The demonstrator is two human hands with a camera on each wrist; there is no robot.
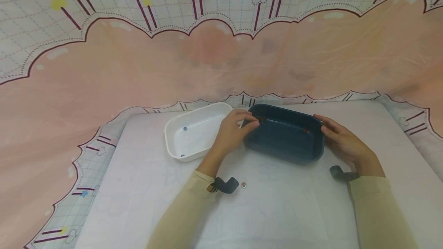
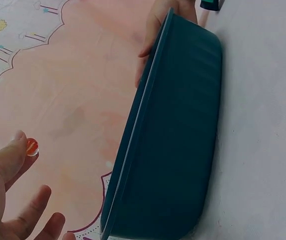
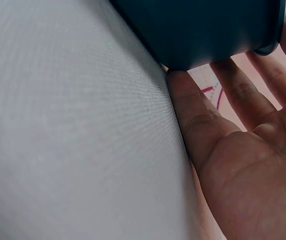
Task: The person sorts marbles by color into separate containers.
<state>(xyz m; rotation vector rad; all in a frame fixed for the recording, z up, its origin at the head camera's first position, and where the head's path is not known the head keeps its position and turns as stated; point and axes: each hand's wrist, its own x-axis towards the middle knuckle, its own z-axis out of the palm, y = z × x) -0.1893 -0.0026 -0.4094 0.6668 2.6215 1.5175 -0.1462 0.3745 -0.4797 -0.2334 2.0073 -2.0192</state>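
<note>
Between its thumb and forefinger my left hand (image 1: 231, 131) pinches a small orange-red glass marble (image 2: 32, 147); the head view does not show the marble. That hand is over the gap where the white dish (image 1: 167, 139) and the dark teal dish (image 1: 283, 153) meet. At the far right end of the teal dish, my right hand (image 1: 347, 143) holds the rim, with its fingers (image 3: 242, 92) against the outer wall. Inside the teal dish lie a dark cluster of marbles (image 1: 263, 120) and a red marble (image 1: 305, 130).
Two blue marbles, one near the middle (image 1: 185, 128) and one by the front wall (image 1: 182, 155), lie in the white dish. A reddish marble (image 1: 243, 185) sits on the white tabletop (image 1: 277, 210), near the left wrist's black camera (image 1: 226, 185). Patterned cloth (image 1: 173, 68) hangs behind.
</note>
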